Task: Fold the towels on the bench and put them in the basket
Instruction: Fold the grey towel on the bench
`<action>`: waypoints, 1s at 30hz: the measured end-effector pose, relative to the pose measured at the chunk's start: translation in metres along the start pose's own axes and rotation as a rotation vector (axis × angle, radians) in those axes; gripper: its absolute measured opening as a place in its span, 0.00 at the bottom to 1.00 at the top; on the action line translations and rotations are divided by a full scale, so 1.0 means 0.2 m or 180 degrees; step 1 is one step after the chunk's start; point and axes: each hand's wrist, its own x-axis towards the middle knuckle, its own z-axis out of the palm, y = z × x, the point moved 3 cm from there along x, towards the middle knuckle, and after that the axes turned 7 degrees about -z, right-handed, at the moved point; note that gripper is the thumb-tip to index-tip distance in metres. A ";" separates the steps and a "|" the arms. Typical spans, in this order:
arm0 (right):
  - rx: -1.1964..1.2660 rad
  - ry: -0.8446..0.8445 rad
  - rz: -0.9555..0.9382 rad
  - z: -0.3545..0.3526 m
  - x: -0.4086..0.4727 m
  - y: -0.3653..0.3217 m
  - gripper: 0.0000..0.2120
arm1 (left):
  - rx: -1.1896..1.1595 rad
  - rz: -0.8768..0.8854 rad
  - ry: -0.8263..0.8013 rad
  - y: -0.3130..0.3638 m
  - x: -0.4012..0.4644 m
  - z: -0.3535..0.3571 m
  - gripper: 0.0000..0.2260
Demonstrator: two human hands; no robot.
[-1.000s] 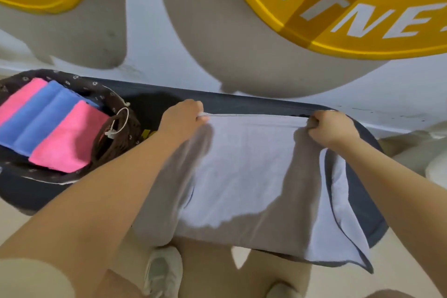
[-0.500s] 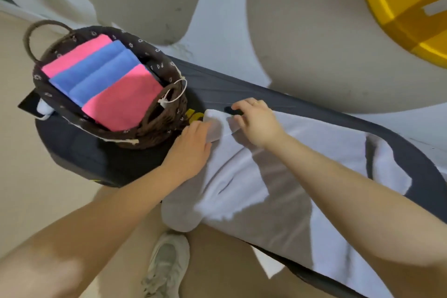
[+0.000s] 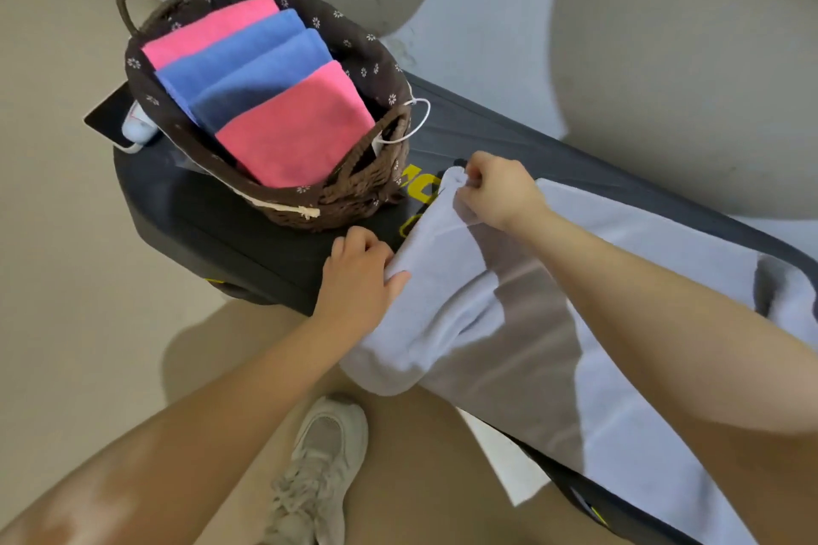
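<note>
- Grip first: the right hand (image 3: 495, 190) pinches a bunched corner of the pale grey towel (image 3: 522, 323) at the centre of the frame, fingers curled tight round the cloth.
- Left hand (image 3: 358, 279), lower and to the left, pinches the towel's near-left edge between thumb and curled fingers, just beside the surface's front rim.
- A second ago the two hands were well apart, each holding one far corner of the towel spread flat; the right hand has since carried its corner across to the left end, so the first fold looks made or nearly so.
- The towel now lies doubled at its left end on the dark surface (image 3: 248, 230), its near side hanging over the front rim, the rest trailing toward the lower right of the frame.
- Basket (image 3: 354, 195) stands at upper left on the same surface, close to the folded end; pink towels (image 3: 292, 137) and blue towels (image 3: 248, 71) already lie folded inside.
- Judgement: the edges want aligning and a further fold before this towel fits beside the others.
</note>
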 end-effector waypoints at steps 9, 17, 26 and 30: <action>0.1229 0.1168 0.0080 -0.14 0.13 -0.02 0.13 | -0.1099 -0.0068 -0.0288 -0.09 0.07 -0.21 0.10; 0.0916 0.0192 -0.0463 -0.03 0.02 -0.08 0.28 | 0.1269 0.0335 0.0516 -0.18 -0.02 -0.18 0.16; 0.0411 0.0961 0.0342 -0.31 -0.50 0.51 0.17 | 0.0882 0.1886 -0.0415 0.58 0.02 -0.02 0.10; 0.0238 0.1363 0.1120 -0.43 -0.83 0.86 0.17 | 0.0502 0.2514 -0.0450 0.98 -0.01 0.13 0.13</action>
